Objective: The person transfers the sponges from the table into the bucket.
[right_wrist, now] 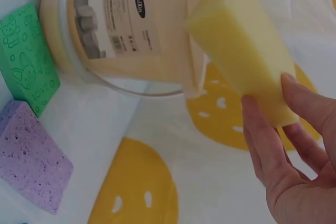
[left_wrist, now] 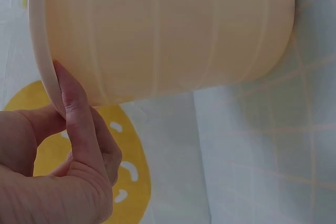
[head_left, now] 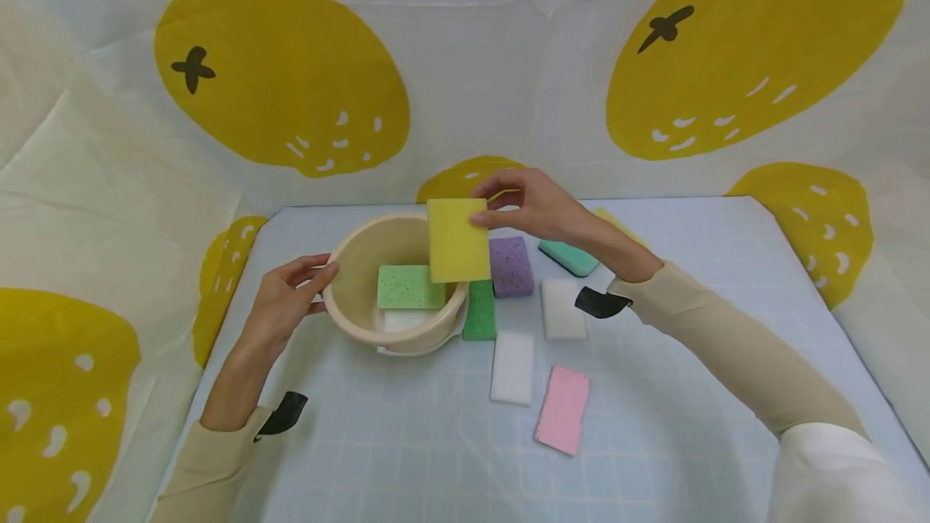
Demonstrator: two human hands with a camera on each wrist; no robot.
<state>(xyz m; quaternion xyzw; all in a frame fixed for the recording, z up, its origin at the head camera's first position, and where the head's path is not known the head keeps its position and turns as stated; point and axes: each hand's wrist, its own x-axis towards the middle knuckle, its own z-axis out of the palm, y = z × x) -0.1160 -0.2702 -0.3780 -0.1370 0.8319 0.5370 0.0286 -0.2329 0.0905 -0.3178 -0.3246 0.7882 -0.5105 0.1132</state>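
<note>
Pale cloth backdrop (head_left: 501, 63) with large printed yellow fruit; light blue worktop (head_left: 363, 450) in front, faint grid pattern.

Yellow sponge (head_left: 459, 244): raised off the worktop, at the right side of the bucket's mouth, hiding part of the rim from the head view. Whether it touches the rim, cannot tell. Right hand (head_left: 526, 204) pinches it by the right edge, thumb against one side, fingers against another.

Bucket (head_left: 356, 273): cream, standing on the worktop. Left hand (head_left: 286, 297) grips its rim at the left, rim caught between thumb and fingers. Paper label (right_wrist: 118, 24) on the wall, seen from the right wrist; pale handle (right_wrist: 139, 93) hangs down round the outside.

Inside: light green speckled sponge (head_left: 407, 287), with a white piece (head_left: 407, 320) showing past its near edge.

Right of the bucket: dark green sponge (head_left: 479, 313) just beside it, embossed with a small animal figure. Next, purple sponge (head_left: 512, 266), pitted surface, close by the green one. Farther right, teal sponge (head_left: 570, 257), partly behind the right forearm; a yellow item (head_left: 617, 223) beyond it, mostly hidden.

Nearer the wearer: white block (head_left: 563, 313) below the teal sponge, second white block (head_left: 513, 370) left of that and closer, pink sponge (head_left: 563, 410) nearest of all, lying slightly askew.

Both sleeves beige, a black tab at each cuff.
</note>
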